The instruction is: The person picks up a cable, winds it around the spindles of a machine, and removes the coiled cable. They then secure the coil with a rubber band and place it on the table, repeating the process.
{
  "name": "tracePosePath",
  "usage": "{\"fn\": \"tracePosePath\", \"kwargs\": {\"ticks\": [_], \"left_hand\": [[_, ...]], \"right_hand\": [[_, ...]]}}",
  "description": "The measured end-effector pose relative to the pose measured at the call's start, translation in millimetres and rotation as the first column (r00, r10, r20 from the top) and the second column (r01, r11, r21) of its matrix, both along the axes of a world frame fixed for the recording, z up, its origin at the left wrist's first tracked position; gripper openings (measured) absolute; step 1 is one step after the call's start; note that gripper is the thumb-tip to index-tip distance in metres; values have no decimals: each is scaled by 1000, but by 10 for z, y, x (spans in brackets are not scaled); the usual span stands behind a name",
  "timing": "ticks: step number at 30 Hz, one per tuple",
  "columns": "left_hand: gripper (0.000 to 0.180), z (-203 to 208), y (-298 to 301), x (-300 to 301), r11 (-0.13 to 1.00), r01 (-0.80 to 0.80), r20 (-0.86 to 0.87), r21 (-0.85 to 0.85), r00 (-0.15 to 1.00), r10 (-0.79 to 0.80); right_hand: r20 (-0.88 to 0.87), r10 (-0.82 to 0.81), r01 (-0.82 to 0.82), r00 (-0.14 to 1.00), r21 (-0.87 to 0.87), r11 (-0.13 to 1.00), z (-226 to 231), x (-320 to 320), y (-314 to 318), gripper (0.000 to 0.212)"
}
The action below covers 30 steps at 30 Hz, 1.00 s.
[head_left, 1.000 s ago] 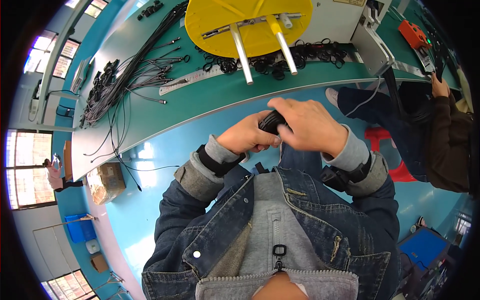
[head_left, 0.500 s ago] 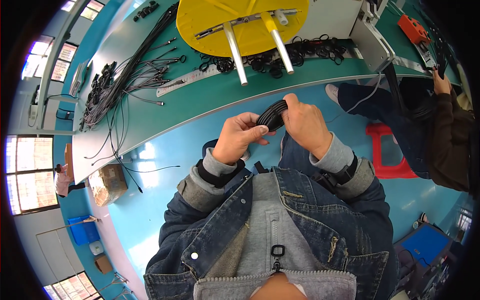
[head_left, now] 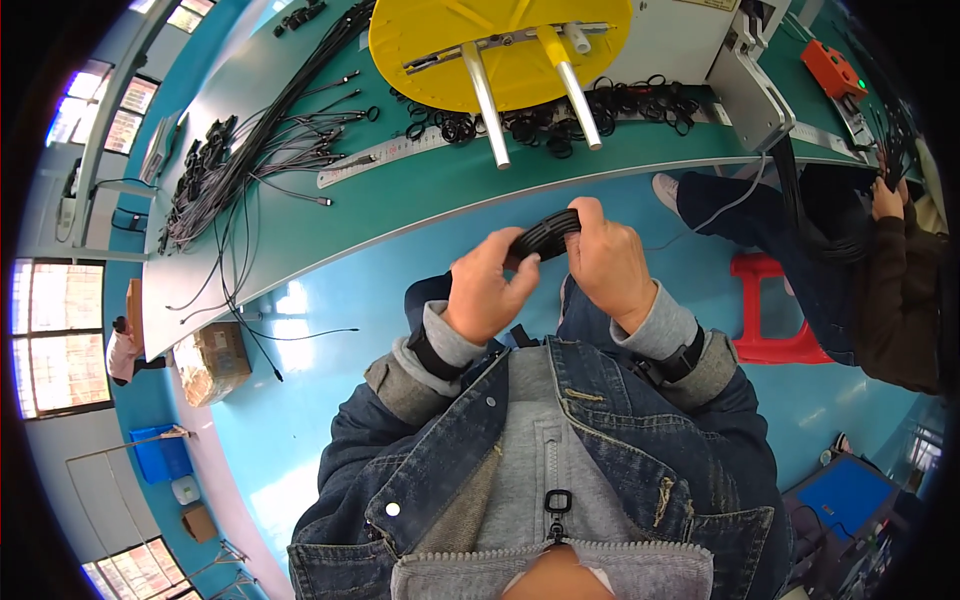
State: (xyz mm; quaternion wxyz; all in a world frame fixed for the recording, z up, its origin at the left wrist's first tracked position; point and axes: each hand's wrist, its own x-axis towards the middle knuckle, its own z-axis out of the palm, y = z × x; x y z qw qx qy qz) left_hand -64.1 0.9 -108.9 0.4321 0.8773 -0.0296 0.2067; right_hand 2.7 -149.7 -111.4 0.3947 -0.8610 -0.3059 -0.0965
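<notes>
A coiled black cable is held between my two hands, in front of the bench edge. My left hand grips its left end, with the thumb on the near side. My right hand closes around the right end, knuckles up. The coil lies tilted, its right end higher. Beyond it, a yellow disc carries two metal rods that point toward me; neither hand touches them.
On the green bench lie a bundle of loose black cables, a steel ruler and many small black rings. A red stool stands at right, beside a co-worker handling cables. An orange box sits far right.
My left hand has turned and shifted its grip on the coil, its thumb now more upright. The coil has tilted slightly. The co-worker's hands have moved a little.
</notes>
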Motion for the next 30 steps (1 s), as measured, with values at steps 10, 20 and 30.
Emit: {"fn": "tracePosePath", "kwargs": {"ticks": [10,20,30], "left_hand": [[38,226,241,20,902,176,-686,-393,598,-415],[27,-300,25,-227,996,60,-299,-73,951,-79],[30,-532,662,-408,821,92,-638,-563,583,-503]], "right_hand": [[-172,569,-535,804,209,819,8,93,129,30],[-88,417,-421,905,-42,906,-26,-198,274,22],[-375,406,-486,833,-150,861,-231,-124,554,29]]}}
